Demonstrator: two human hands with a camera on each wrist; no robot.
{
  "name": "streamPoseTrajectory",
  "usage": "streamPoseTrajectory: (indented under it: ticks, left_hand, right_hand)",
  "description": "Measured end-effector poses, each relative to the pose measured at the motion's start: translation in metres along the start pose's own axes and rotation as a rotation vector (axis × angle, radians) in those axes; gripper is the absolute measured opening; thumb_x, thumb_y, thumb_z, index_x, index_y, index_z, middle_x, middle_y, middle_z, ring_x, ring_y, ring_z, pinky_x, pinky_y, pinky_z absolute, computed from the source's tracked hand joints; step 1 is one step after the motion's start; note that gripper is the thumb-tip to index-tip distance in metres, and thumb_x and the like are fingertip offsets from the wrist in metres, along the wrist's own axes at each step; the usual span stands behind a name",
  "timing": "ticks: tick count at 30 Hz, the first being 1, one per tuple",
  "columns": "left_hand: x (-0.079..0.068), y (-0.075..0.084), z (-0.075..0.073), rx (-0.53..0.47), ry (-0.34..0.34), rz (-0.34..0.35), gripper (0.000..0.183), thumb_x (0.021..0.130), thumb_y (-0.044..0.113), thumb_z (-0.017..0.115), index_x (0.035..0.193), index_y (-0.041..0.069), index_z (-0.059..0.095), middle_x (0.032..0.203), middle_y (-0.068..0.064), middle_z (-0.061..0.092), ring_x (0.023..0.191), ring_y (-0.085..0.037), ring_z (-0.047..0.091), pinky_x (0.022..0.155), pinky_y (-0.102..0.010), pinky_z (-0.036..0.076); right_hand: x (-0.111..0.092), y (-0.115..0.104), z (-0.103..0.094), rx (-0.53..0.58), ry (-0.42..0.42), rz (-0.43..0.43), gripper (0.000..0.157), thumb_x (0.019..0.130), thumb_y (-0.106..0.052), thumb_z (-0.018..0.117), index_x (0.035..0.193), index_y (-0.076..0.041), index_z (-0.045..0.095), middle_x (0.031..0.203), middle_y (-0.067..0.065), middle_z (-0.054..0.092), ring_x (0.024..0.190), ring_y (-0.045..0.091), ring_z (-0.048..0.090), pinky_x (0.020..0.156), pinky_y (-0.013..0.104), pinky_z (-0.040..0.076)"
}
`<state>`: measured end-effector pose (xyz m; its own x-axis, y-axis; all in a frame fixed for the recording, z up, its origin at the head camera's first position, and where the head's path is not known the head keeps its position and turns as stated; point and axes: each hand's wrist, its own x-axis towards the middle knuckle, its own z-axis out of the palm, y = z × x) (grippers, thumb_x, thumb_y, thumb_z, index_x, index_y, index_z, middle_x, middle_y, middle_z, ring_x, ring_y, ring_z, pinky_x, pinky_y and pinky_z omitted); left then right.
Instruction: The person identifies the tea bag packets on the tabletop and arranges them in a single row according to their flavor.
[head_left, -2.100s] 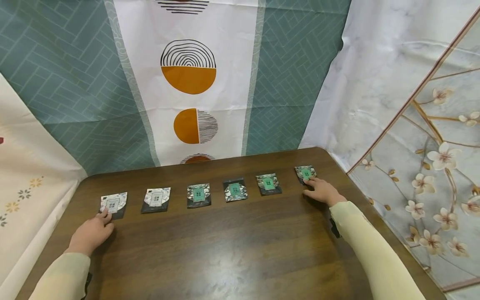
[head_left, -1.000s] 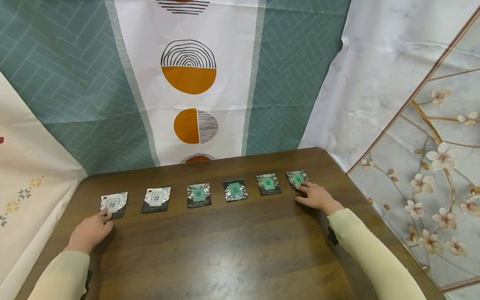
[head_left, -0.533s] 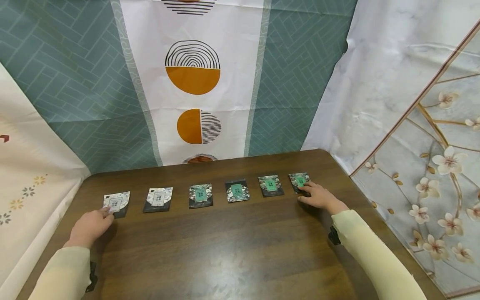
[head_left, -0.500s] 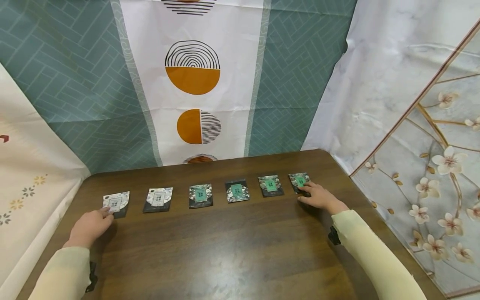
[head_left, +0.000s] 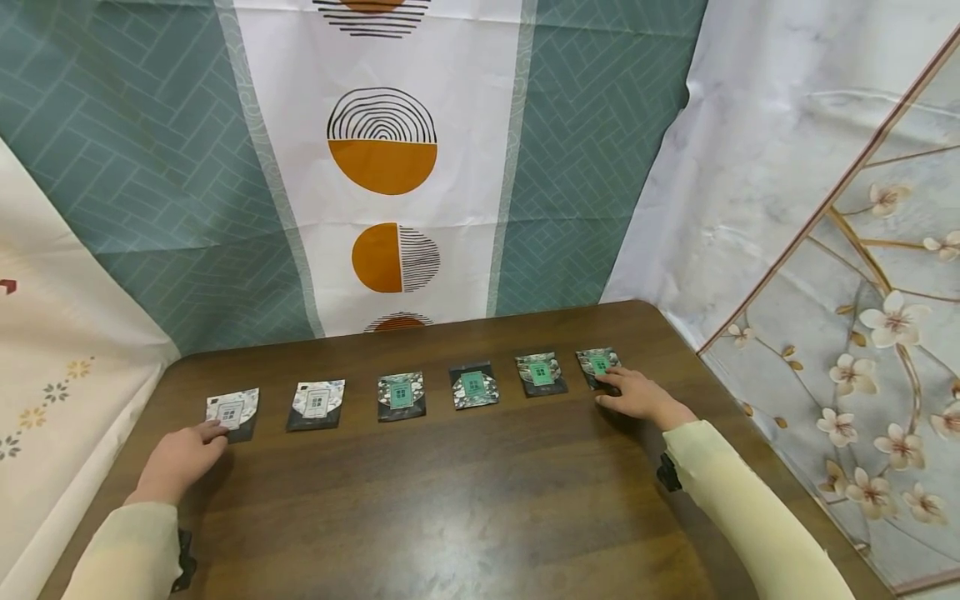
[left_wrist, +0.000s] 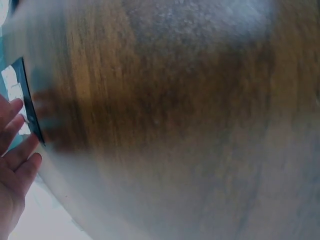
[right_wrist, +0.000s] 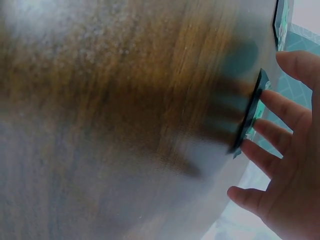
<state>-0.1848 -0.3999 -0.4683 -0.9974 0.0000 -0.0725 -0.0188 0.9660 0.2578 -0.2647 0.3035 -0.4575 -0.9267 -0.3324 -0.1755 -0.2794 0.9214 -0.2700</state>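
Observation:
Several small flat sachets lie in a row along the far part of the brown table. My left hand [head_left: 180,457] touches the near edge of the leftmost sachet [head_left: 231,410], which has a white label and a black lower part. At the other end, the fingers of my right hand [head_left: 639,395] rest on the rightmost sachet [head_left: 597,362], green-labelled with a dark patterned ground. Extended, spread fingers of the right hand [right_wrist: 292,160] meet the sachet [right_wrist: 250,117] in the right wrist view. Fingertips of the left hand [left_wrist: 12,175] lie at the sachet edge [left_wrist: 31,107] in the left wrist view.
Between the hands lie another white-labelled sachet [head_left: 317,405] and green-labelled sachets [head_left: 401,396]. The table [head_left: 420,492] has rounded far corners. A patterned curtain [head_left: 390,275] hangs behind it, with a floral cloth [head_left: 862,367] on the right and a cream cloth [head_left: 67,333] on the left.
Over the first second, my right hand slid the rightmost sachet left and slightly nearer, towards its neighbour. Since then both hands stay nearly still; the head view has shifted slightly.

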Motion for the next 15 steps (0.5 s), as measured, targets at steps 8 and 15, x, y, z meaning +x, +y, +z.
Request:
streamPoseTrajectory:
  ticks: [8, 15]
  left_hand:
    - [0.0031, -0.0005, 0.0026, -0.01, 0.008, -0.011, 0.046, 0.097, 0.019, 0.046, 0.129, -0.012, 0.06, 0.136, -0.042, 0.054, 0.119, -0.068, 0.052, 0.092, -0.072, 0.048]
    - [0.0, 0.0017, -0.0001, -0.031, 0.038, -0.013, 0.049, 0.096, 0.017, 0.045, 0.132, -0.013, 0.058, 0.14, -0.04, 0.051, 0.122, -0.068, 0.049, 0.093, -0.072, 0.047]
  right_hand:
    - [0.0007, 0.0011, -0.0007, -0.002, 0.003, -0.01, 0.058, 0.099, -0.034, 0.059, 0.144, 0.002, 0.055, 0.154, 0.036, 0.042, 0.141, 0.061, 0.039, 0.11, 0.073, 0.037]
    - [0.0015, 0.0032, -0.006, -0.021, 0.034, -0.054, 0.056, 0.098, -0.033, 0.061, 0.141, 0.003, 0.057, 0.151, 0.038, 0.045, 0.138, 0.061, 0.042, 0.11, 0.072, 0.04]
